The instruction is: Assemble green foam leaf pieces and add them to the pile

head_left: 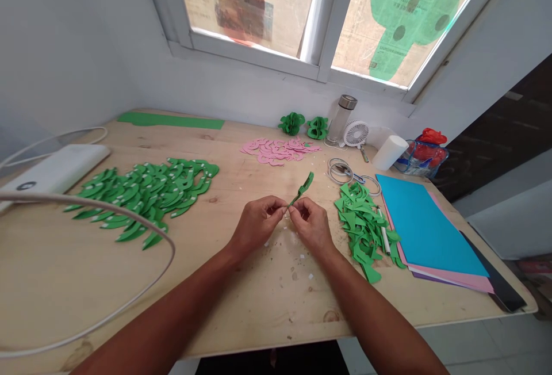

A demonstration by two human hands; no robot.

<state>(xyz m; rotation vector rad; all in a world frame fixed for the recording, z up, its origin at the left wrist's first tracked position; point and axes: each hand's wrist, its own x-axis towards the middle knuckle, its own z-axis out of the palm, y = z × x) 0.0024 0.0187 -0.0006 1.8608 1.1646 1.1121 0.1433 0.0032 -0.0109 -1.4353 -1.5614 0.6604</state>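
Note:
Between my two hands, above the middle of the table, a green foam cutout (303, 186) stands up on edge, seen nearly side-on. My left hand (260, 221) pinches its lower end from the left. Fingers of my right hand (311, 222) are closed on the same end from the right, with the fingertips of both hands almost touching. Small white paper bits (302, 256) lie scattered on the wood below. To the left spreads a pile of curved green cutouts (142, 194) with white patches. Green scraps (362, 219) are heaped on the right.
Pink cutouts (280, 149) lie behind my hands, near two green foam balls (292, 123). Scissors (345, 171), a bottle (340, 119), a small fan (356, 133) and a white roll (389, 152) stand rightward. Blue sheets (431, 225) cover the right side. A cable (166, 237) loops across the left.

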